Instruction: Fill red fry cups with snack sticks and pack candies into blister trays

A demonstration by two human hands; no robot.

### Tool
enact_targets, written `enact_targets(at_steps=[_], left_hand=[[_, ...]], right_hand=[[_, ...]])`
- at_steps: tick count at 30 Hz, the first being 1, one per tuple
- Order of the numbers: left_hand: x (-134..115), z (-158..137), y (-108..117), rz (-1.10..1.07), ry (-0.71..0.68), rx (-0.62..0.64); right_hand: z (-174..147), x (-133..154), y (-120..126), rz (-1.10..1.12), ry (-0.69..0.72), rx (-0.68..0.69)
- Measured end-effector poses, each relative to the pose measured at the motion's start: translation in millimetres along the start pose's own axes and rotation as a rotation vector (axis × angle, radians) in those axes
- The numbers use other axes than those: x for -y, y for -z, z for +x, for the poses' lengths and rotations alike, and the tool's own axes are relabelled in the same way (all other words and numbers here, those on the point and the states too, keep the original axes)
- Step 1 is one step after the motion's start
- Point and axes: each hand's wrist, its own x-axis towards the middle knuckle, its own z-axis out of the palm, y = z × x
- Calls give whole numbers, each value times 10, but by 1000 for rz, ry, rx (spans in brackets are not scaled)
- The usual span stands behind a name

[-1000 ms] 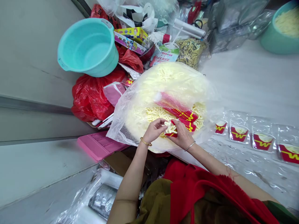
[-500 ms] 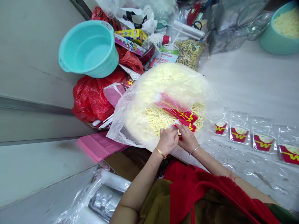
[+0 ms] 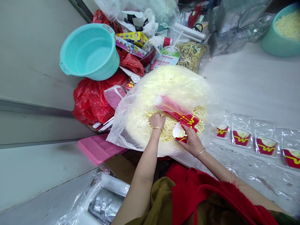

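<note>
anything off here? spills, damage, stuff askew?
No obvious spill around the open clear bag, where the left hand is in the pale sticks. One oddity: the turquoise basin sits tilted over clutter, apparently on the red plastic bag, so its perch may be unsteady.

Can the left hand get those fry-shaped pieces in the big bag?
Yes, it seems so: the left hand is right down among the fry-shaped pieces, where the translucent plastic bag lies open.
</note>
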Motion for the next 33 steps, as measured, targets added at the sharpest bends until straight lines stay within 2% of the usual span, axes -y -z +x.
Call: enact_targets(at_steps=[8,10,12,15,17,20,22,26,31,33], left_hand=[[325,-209,153,-692,69,71],[346,-303,215,-801,112,73],[310,-447,301,-852,84,45],[151,-784,472,-807,-113,106],[-1,-1068,586,-611,-261,129],[-229,-1476,688,-253,-408,68],[-339,-1673,691,-142,-487,64],[-429,-1836,544,-209,-590,100],[-537,-1917,207,-456,-462,73],[-634,-2020,104,-428,-505,85]], right_hand=[[3,-8,-18,-11,16,-3],[7,18,-34,-21,26,5],[2,56,-45,-29,20,8],[-20,119,-52,-34,6,7],[-40,160,-51,-42,6,3],[-88,212,-30,-52,23,-17],[-141,237,8,-55,40,-40],[-325,260,129,-59,43,-81],[-688,205,243,-82,-45,-93],[-856,136,279,-90,-92,-109]])
